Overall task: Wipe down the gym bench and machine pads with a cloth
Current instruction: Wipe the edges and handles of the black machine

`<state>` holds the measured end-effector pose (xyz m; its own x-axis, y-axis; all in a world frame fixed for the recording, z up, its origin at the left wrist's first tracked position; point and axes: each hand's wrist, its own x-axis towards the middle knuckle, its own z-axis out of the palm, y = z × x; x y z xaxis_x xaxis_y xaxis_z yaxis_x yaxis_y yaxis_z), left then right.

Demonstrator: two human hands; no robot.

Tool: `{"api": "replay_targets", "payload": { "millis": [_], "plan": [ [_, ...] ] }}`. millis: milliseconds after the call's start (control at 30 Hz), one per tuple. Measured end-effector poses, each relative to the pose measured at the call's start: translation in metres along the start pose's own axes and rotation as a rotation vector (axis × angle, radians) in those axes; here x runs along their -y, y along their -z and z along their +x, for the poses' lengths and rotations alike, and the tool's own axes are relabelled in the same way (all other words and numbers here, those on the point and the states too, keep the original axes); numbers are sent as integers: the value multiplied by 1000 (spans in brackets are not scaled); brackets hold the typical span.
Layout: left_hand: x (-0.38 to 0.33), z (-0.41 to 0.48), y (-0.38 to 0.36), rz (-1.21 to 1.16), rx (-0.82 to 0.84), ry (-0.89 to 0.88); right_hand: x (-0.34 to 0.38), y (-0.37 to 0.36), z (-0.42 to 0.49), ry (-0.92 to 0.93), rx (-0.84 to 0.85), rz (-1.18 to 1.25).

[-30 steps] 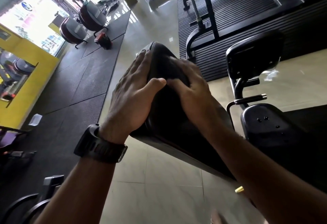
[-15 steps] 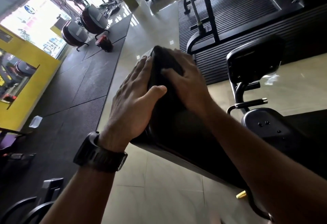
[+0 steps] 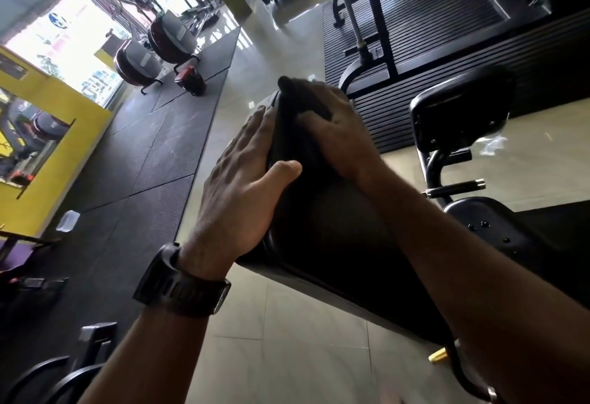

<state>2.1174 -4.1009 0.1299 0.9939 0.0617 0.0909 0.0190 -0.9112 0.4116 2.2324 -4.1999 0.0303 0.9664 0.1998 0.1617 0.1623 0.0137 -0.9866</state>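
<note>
A long black bench pad slopes away from me in the middle of the head view. My left hand, with a black watch on its wrist, lies flat against the pad's left side, fingers straight and thumb over the top edge. At the pad's far end my right hand grips a dark cloth and presses it onto the pad. The cloth bunches out past the fingertips and is hard to tell from the black pad.
To the right stands another machine with a black back pad and a seat pad. A black rack frame stands on a ribbed mat behind. Rubber mats, exercise bikes and a yellow wall are on the left.
My right hand has slid the cloth up along the pad to its far end. My left hand has stayed on the pad's left side.
</note>
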Motion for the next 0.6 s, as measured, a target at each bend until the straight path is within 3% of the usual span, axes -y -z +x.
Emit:
{"api": "replay_targets", "payload": {
  "millis": [200, 300, 433, 600],
  "plan": [
    [0, 0, 0, 30, 7, 5, -38, 10, -1, -299, -33, 23],
    [2, 2, 1, 36, 7, 10, -31, 4, -31, -300, -71, 64],
    [-1, 1, 1, 41, 9, 24, -23, 2, -17, -144, -47, 51],
    [-5, 1, 1, 199, 51, 33, -42, 9, -15, -338, -71, 33]
  ]
}}
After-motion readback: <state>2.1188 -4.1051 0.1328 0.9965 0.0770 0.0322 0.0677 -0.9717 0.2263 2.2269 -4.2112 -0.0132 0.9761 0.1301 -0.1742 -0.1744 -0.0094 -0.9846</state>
